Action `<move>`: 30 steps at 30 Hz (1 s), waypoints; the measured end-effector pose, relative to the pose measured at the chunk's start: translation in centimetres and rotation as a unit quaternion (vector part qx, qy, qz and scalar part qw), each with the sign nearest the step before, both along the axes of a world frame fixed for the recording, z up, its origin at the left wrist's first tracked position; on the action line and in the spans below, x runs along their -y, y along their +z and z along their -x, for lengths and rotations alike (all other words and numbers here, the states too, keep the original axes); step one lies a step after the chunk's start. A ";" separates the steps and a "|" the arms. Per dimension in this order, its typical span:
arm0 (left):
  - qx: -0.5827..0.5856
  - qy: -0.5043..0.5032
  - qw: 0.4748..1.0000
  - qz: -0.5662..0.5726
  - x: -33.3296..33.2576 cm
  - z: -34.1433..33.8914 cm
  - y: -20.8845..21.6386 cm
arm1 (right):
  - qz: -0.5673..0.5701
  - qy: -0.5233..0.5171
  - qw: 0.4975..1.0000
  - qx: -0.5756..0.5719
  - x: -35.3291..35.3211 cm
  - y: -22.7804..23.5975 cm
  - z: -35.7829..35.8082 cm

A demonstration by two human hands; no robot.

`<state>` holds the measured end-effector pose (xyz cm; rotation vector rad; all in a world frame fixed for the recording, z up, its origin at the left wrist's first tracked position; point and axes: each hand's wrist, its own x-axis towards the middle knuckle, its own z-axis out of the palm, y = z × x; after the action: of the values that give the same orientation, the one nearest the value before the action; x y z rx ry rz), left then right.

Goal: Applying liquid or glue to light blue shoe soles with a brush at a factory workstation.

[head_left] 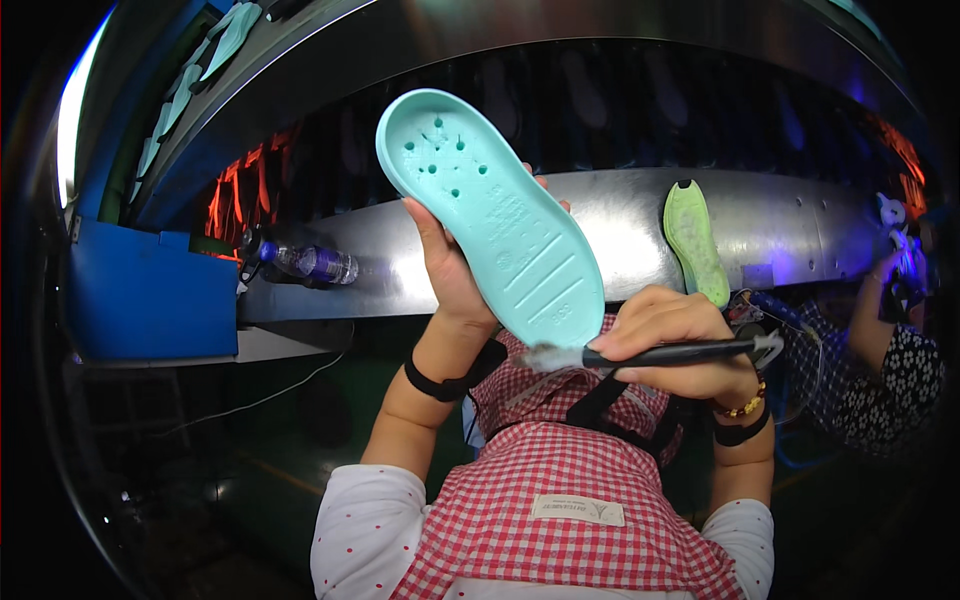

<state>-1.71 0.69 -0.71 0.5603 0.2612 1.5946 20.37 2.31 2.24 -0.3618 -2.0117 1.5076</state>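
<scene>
A turquoise shoe sole with several holes in its heel and raised bars toward the toe is held up in front of me. My left hand is closed round its middle from beneath, thumb at the left edge, fingertips showing past the right edge. In my right hand is a brush with a black handle, gripped between thumb and fingers. Its pale, dark-tipped bristles lie close by the lower end of the sole; whether they touch it I cannot tell.
A lime-green sole lies on the metal ledge to the right. On the left a plastic bottle rests near a blue box. Dark slots with glowing orange parts sit behind. Another person's arm works at far right.
</scene>
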 end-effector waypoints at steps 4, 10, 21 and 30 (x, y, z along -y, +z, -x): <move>-0.036 0.037 0.998 0.033 -0.2 -0.1 2.1 | 0.189 -0.058 0.975 -0.103 -0.7 -1.5 0.2; 0.011 -0.002 0.999 0.051 3.2 -2.6 2.5 | 0.422 -0.071 0.875 -0.226 1.5 -1.2 2.8; -0.007 -0.034 0.998 0.059 1.3 -1.6 0.8 | 0.126 -0.112 0.982 -0.082 1.4 -0.1 2.7; -0.030 -0.013 0.996 0.079 1.1 -1.6 1.6 | -0.058 -0.006 0.998 -0.031 -1.4 1.7 0.7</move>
<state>-0.15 -0.36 0.87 0.4876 0.4211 1.5184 19.68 3.69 3.98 -0.2746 -2.0333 1.3716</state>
